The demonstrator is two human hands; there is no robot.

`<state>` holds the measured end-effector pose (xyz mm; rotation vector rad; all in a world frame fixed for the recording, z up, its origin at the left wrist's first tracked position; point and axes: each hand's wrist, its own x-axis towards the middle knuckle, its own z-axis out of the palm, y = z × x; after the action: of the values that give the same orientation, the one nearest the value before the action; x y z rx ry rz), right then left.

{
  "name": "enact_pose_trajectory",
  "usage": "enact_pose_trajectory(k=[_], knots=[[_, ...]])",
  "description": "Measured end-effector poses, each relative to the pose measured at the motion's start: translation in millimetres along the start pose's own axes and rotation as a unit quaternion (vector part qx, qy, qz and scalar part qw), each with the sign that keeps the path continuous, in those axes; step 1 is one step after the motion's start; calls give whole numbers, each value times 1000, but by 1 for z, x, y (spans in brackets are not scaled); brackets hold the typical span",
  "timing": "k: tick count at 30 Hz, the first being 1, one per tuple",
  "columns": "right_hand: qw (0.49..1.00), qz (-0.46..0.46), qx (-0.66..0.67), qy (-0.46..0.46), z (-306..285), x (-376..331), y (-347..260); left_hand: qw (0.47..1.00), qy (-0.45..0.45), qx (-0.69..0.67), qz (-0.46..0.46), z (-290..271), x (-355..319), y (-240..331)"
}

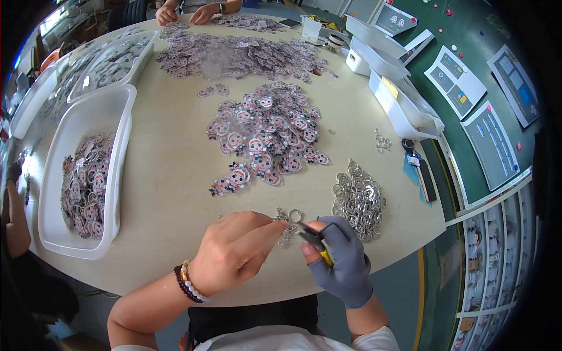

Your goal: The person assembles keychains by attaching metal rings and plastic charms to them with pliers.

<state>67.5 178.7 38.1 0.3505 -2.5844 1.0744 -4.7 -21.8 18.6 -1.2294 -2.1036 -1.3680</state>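
My right hand [345,263], in a grey fingerless glove, grips a pair of pliers [314,238] with dark jaws and a yellow handle. The jaws point left toward the fingertips of my left hand [234,248], which is bare and wears beaded bracelets. Its thumb and finger are pinched together; what they hold is too small to make out. Close by the fingertips and the jaws shows a silver key ring [295,215]. Below it lies a small cluster of tiny metal links [285,237], partly hidden by my fingers. Right of the pliers is a heap of silver key rings with chains [358,202].
Ahead lies a pile of printed character charms [263,128], with a wider pile [240,55] beyond. A white bin [124,158] at left holds charms with rings. White trays [383,99] and a black-handled tool [426,181] line the right edge. Another person's hands [202,13] work opposite.
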Motion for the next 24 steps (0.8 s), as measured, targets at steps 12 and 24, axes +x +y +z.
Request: enact_pose_trajectory(k=[12,24], knots=[[992,-39,-123,-11,-1,0,-1,1000,-25,-3,4,-1,-4,-2],[987,-58,-150,-23,0,-2,8,999,-31,-13,-21,4,-4,-2]])
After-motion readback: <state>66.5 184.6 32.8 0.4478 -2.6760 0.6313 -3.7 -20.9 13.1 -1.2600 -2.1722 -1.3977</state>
